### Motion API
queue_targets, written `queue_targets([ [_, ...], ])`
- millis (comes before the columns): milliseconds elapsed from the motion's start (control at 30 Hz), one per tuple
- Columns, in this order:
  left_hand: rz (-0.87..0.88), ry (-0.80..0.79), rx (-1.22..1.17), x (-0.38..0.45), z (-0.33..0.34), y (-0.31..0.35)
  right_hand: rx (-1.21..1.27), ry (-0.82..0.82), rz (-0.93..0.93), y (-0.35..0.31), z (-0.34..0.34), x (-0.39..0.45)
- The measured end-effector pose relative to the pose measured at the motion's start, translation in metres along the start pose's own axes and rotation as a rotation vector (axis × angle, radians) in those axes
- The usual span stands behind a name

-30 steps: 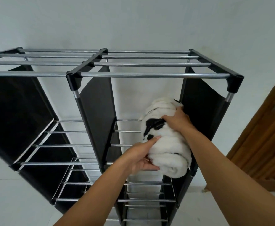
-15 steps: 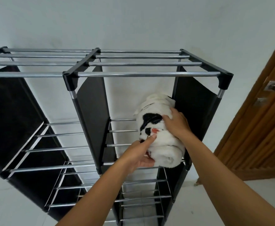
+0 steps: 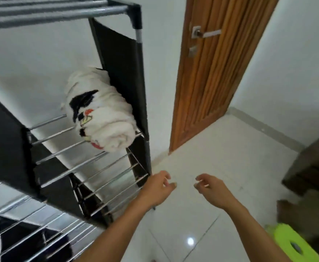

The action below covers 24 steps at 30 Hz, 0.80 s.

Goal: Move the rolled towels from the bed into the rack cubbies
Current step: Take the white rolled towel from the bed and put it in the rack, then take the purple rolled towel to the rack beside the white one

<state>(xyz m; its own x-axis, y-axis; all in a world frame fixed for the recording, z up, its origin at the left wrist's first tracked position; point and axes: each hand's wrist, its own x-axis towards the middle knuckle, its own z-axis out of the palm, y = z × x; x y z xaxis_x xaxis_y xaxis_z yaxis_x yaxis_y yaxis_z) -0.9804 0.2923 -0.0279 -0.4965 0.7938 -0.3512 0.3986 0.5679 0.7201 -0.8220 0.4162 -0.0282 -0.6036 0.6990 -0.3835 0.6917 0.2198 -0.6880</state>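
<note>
A rolled white towel (image 3: 102,114) with black and red print lies on the metal bars of the rack's upper right cubby, against the black side panel (image 3: 124,72). The rack (image 3: 64,150) of chrome bars and black fabric fills the left of the view. My left hand (image 3: 158,188) hangs below and right of the towel, by the rack's right front post, fingers loosely curled and holding nothing. My right hand (image 3: 209,188) is beside it over the white floor, also empty with fingers apart. The bed is out of view.
A wooden door (image 3: 215,69) with a metal handle (image 3: 206,33) stands right of the rack. Dark wooden furniture (image 3: 311,167) sits at the right edge. A lime green stool (image 3: 294,244) is at the lower right on the glossy white tile floor (image 3: 202,157).
Both hands have let go of the towel and dropped down and right, away from the rack. The towel stays in the cubby. My view has swung right toward the door.
</note>
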Motion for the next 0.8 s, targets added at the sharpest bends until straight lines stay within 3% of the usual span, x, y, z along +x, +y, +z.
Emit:
queue_targets([
  [100,-0.056,-0.38,0.183,0.006,0.062,0.012,0.098,-0.035,0.294,0.096,0.003,-0.038],
  [233,0.034,-0.589,0.271,-0.017,0.147,0.054,0.338,0.11,0.561,0.195,0.006,-0.142],
  [400,0.227,-0.782,0.331,-0.101,0.271,0.127,0.612,0.443,0.75,0.286,0.009,-0.31],
  [567,0.375,-1.03,0.379,-0.243,0.401,0.175,0.819,0.785,0.862,0.345,0.022,-0.49],
  [800,0.672,-1.391,0.582,-0.458,0.544,0.229,1.018,1.425,0.985,0.39,0.039,-0.711],
])
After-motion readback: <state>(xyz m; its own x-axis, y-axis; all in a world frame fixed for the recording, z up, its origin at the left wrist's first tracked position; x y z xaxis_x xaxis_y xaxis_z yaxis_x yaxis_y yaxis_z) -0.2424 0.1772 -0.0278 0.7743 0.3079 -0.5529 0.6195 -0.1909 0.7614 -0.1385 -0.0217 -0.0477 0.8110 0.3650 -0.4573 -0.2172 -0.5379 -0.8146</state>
